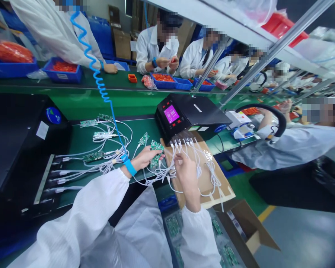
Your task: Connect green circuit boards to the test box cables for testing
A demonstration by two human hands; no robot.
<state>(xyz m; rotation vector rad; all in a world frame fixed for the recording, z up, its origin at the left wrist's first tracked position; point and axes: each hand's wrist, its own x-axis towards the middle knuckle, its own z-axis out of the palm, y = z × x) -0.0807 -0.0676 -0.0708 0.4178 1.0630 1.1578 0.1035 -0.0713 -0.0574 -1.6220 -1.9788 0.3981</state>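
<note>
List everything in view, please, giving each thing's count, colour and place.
Circuit boards: at least six, green, around the near bench; more below
Cables: many, white, across the near bench
Machines: two, black, left and ahead
Screen: one, magenta, machine ahead
Cardboard sheet: one, brown, before that machine
Open carton: one, brown, lower right
Bins: at least five, blue, far bench
Small parts: many, orange, in several bins
Co-workers: several, in white coats, far side and right
Wrist strap: one, blue, left wrist
Coiled cord: one, blue, upper left down to wrist strap
Left grip: one, white sleeve, around a circuit board
Right grip: one, white sleeve, among cables over cardboard sheet
</note>
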